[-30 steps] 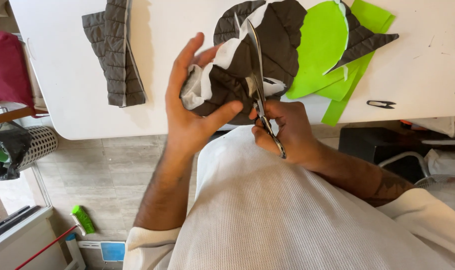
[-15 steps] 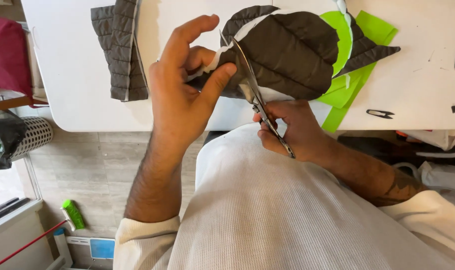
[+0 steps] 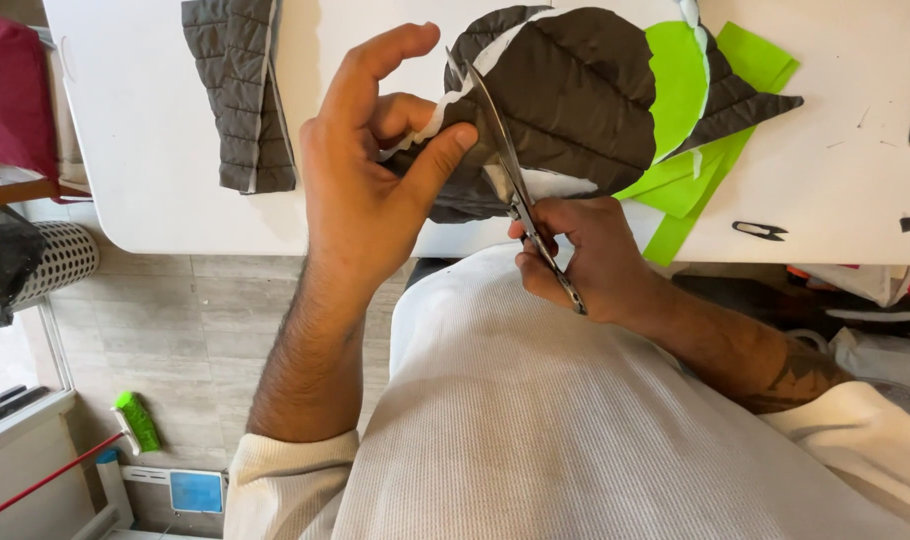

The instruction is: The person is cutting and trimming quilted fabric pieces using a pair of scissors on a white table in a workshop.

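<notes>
Since approx half a sec ago the left hand [image 3: 375, 190] has slid further along the quilted dark fabric piece [image 3: 575, 100], and the scissors [image 3: 505, 170] have advanced w/ blade tips now near that hand's raised index finger. Right hand [image 3: 585, 260], nearest the body, is closed round the scissor handles, blades running up and away from it, seemingly near-closed. Left hand is half open: thumb and curled middle fingers pinch the fabric edge w/ its white lining, index lifted free. Step in hand, by my read: trimming round the curved edge; next cut needs the blades reopened and the fabric turned toward them. Beyond both hands, on the white table [image 3: 155, 200]: green paper pattern [image 3: 685, 180], small black snips [image 3: 760, 231] right of the right hand, another quilted strip [image 3: 240, 90] left of the left. Handles hidden in the fist; cut line behind the blades hard to make out.
</notes>
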